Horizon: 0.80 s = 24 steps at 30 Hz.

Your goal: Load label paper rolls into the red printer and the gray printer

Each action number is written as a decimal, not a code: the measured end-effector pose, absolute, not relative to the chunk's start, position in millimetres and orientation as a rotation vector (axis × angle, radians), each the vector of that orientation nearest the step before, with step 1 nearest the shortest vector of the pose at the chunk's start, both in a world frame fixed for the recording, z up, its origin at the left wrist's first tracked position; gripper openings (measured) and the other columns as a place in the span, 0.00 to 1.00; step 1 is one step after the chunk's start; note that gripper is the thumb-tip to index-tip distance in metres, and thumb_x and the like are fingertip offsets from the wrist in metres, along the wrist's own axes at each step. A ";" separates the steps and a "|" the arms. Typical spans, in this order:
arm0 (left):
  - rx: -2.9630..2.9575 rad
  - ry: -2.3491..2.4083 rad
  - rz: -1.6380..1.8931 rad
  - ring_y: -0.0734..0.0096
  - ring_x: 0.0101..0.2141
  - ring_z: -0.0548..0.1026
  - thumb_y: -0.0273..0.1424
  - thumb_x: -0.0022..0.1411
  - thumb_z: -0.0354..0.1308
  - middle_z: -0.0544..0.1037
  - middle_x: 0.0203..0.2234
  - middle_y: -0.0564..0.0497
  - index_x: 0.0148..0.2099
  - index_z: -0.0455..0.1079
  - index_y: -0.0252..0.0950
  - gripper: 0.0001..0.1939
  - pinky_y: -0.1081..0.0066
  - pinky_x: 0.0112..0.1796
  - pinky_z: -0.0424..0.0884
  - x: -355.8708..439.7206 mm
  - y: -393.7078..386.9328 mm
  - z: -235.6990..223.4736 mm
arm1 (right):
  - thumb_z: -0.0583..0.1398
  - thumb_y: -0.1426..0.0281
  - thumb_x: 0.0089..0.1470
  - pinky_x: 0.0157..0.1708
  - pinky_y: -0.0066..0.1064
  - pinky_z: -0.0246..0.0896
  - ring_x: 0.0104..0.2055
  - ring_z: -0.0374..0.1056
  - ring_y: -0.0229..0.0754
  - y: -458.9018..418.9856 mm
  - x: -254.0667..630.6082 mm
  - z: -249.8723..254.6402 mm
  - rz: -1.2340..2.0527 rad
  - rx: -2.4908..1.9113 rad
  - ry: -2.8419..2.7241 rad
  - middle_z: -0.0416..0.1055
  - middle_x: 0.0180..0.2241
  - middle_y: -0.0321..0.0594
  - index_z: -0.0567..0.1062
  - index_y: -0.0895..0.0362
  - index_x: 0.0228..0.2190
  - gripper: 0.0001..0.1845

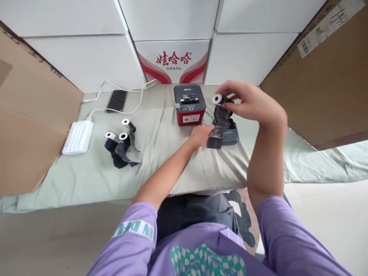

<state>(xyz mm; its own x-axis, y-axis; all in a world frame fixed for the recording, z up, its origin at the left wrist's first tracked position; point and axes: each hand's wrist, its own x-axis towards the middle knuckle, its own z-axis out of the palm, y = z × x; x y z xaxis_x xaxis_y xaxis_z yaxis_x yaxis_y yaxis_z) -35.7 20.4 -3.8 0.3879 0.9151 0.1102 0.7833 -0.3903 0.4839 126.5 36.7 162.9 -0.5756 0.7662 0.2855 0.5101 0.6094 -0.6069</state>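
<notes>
Pinched between the fingers of the right hand (243,99) is a roll with a white core (217,98), held over an open grey device (230,135), while its dark, blurred strip (217,132) is gripped lower down by the left hand (200,137). Just beside them, a red and dark grey printer (190,105) is set on the pale green cloth (161,149). Toward the left, three more rolls (123,137) are grouped near a white power strip (78,137) and a black phone (117,101).
</notes>
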 end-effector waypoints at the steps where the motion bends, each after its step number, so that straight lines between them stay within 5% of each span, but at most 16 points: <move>1: 2.308 1.472 0.519 0.55 0.43 0.81 0.36 0.71 0.54 0.85 0.41 0.43 0.48 0.78 0.39 0.13 0.64 0.43 0.71 -35.3 20.5 -4.0 | 0.67 0.73 0.53 0.51 0.43 0.72 0.48 0.74 0.51 41.1 144.8 150.0 0.619 -1.067 -2.298 0.80 0.45 0.38 0.80 0.49 0.45 0.16; 9: 2.439 1.529 0.373 0.56 0.43 0.82 0.37 0.73 0.47 0.85 0.42 0.44 0.50 0.77 0.41 0.17 0.64 0.40 0.70 -35.6 21.8 -3.9 | 0.62 0.75 0.47 0.53 0.52 0.68 0.48 0.72 0.56 66.5 181.0 38.2 0.492 -1.242 -2.274 0.78 0.44 0.46 0.82 0.53 0.43 0.19; 20: 2.398 1.556 0.392 0.55 0.45 0.82 0.37 0.73 0.49 0.85 0.44 0.44 0.50 0.78 0.40 0.16 0.64 0.40 0.70 -35.2 21.3 -2.7 | 0.61 0.73 0.48 0.49 0.48 0.68 0.43 0.70 0.53 71.8 182.6 30.6 0.339 -1.268 -2.053 0.77 0.37 0.43 0.77 0.52 0.33 0.09; 24: 2.399 1.553 0.407 0.55 0.44 0.82 0.37 0.73 0.49 0.86 0.43 0.45 0.49 0.78 0.40 0.16 0.64 0.39 0.70 -35.7 21.1 -3.8 | 0.60 0.70 0.54 0.51 0.51 0.69 0.49 0.69 0.55 71.4 182.4 27.7 0.255 -1.291 -1.948 0.78 0.46 0.45 0.78 0.50 0.44 0.15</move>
